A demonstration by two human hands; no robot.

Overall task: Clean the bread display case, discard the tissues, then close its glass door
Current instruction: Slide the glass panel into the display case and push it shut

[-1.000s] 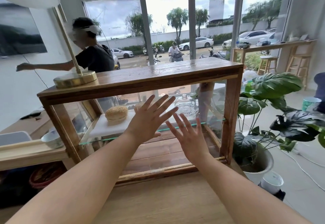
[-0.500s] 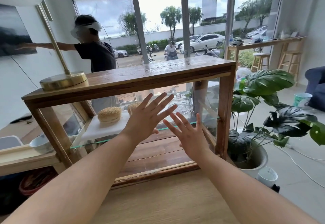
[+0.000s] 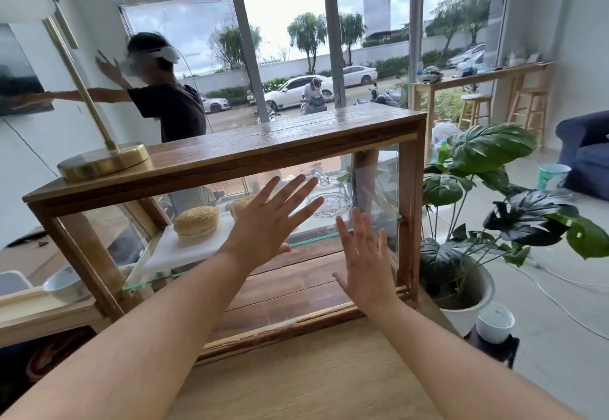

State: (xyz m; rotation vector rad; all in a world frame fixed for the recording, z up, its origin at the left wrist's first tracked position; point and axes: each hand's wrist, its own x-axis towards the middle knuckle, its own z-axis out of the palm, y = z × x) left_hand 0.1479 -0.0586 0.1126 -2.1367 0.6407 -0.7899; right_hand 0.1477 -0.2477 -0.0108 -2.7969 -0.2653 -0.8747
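A wooden bread display case (image 3: 230, 153) with glass sides stands on a light wooden table (image 3: 296, 377). Inside, a sesame bun (image 3: 196, 222) lies on a white board (image 3: 184, 250) on the glass shelf; a second bun (image 3: 242, 204) is partly hidden behind my left hand. A clear glass dome (image 3: 329, 197) sits further right. My left hand (image 3: 270, 222) is flat with fingers spread against the front glass. My right hand (image 3: 365, 261) is also spread flat, lower and nearer the right post (image 3: 408, 222). Neither holds anything. No tissue is visible.
A brass lamp base (image 3: 105, 161) stands on the case's top at left. A potted large-leaf plant (image 3: 478, 209) stands on the floor at right, with a white cup (image 3: 494, 322) below it. Another person stands behind the case by the wall. A bowl (image 3: 64, 284) sits on a shelf at left.
Both flat hands have slid to the right along the front glass; my right hand has dropped lower, close to the right post. The view has shifted, and the person behind has reached to the wall.
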